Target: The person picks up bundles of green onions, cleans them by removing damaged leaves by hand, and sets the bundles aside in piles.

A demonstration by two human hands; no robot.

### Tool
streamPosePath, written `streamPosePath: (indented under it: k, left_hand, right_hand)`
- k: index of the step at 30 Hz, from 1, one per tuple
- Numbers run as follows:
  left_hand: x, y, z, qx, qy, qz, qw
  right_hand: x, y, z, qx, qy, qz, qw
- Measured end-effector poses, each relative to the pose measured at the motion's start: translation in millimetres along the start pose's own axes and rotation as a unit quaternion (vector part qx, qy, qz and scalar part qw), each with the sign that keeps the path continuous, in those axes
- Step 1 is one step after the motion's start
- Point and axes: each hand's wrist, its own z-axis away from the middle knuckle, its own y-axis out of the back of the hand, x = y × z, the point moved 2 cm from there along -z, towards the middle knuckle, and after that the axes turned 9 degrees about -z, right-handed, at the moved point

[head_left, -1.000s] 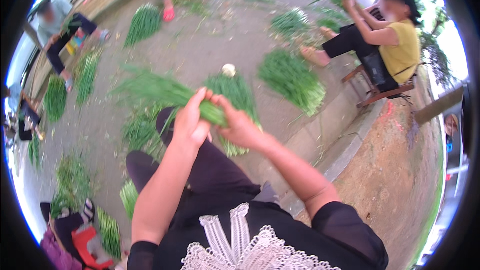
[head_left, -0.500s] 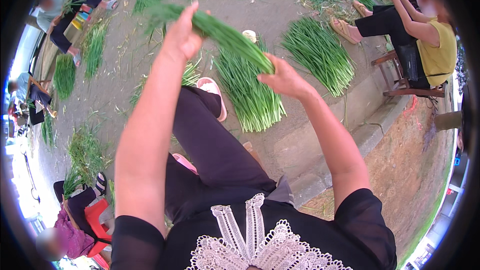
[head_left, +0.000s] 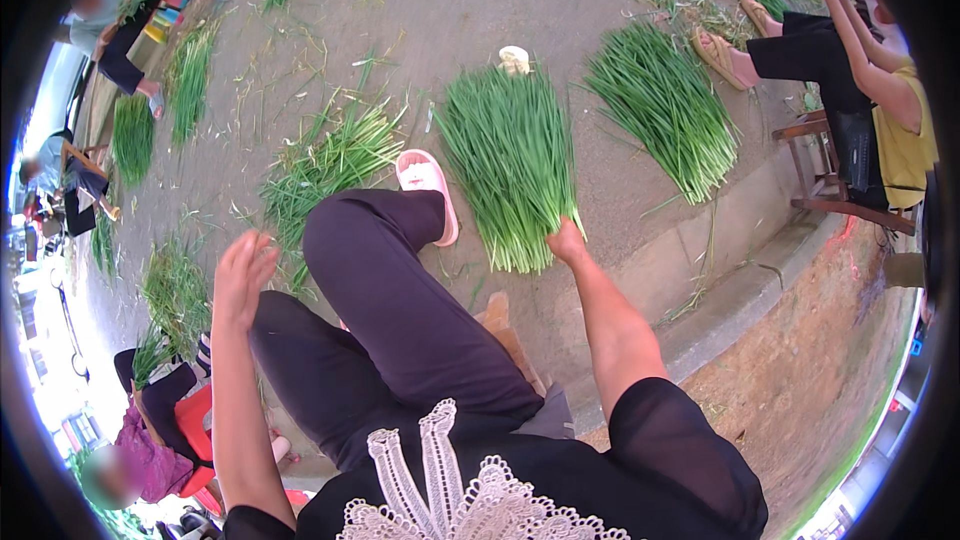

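Note:
A large, neatly laid pile of garlic chives lies on the ground in front of me, its pale cut ends toward me. My right hand is down at the pile's near right corner, closed around the stem ends of some chives. Their leafy tops lie along the pile. Off to the left, my left hand is raised beside my knee, empty, with loosely bent fingers apart. Below and beyond it spreads a messy heap of loose chives, some yellowish. My pink slipper stands between heap and pile.
Another chive pile lies to the right, near a seated person in yellow on a wooden chair. A pale lump sits at my pile's far end. A stone kerb curves at the right. Other seated people and chive heaps are on the left.
The bunch of chives held up between both hands is now down on the pile, gripped by my right hand. My left hand has let go and swung back toward me, left.

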Motion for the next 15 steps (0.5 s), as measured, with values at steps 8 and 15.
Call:
streamPosePath:
  k: [8, 15]
  left_hand:
    - [-72, 101, 48, 0.155, 0.089, 0.106, 0.978]
    - [-15, 34, 37, 0.074, 0.031, 0.077, 0.994]
  right_hand:
    - [23, -19, 3, -0.023, -0.023, 0.01, 0.999]
    - [29, -29, 1, -0.054, -0.06, -0.014, 0.997]
